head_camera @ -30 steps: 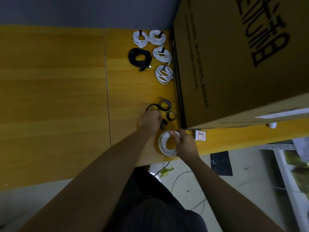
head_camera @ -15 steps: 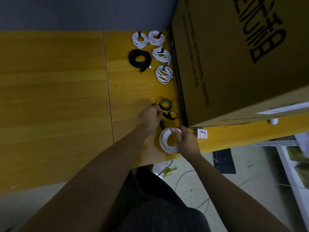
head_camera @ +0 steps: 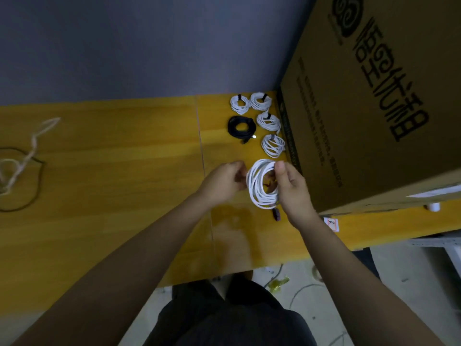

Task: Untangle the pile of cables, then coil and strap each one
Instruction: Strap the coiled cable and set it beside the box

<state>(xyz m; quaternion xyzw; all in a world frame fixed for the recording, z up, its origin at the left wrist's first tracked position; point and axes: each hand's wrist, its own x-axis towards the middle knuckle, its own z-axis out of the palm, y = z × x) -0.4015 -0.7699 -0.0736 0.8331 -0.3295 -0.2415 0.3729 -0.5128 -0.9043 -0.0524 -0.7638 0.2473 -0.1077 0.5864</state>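
A coiled white cable [head_camera: 260, 188] is held up above the yellow table [head_camera: 124, 196], near the cardboard box. My right hand [head_camera: 291, 191] grips the coil's right side, thumb over the top of the loops. My left hand [head_camera: 224, 183] has curled fingers pinching at the coil's left edge; what lies between them is hidden. A small dark piece [head_camera: 276, 214] hangs just below the coil. Several strapped white coils [head_camera: 273, 145] and one black coil [head_camera: 241, 127] lie further back. A loose tangle of beige and black cable [head_camera: 17, 171] lies at the far left.
A large cardboard box [head_camera: 374, 108] stands on the table's right side, close to the coils. A small white label [head_camera: 332, 224] lies at the box's near corner. The table's front edge runs just under my forearms, with loose wires on the floor below.
My right hand has lifted the white coil off the table's front edge. My left hand left the black straps and came to the coil's left side. The tangle at the left has come into view.
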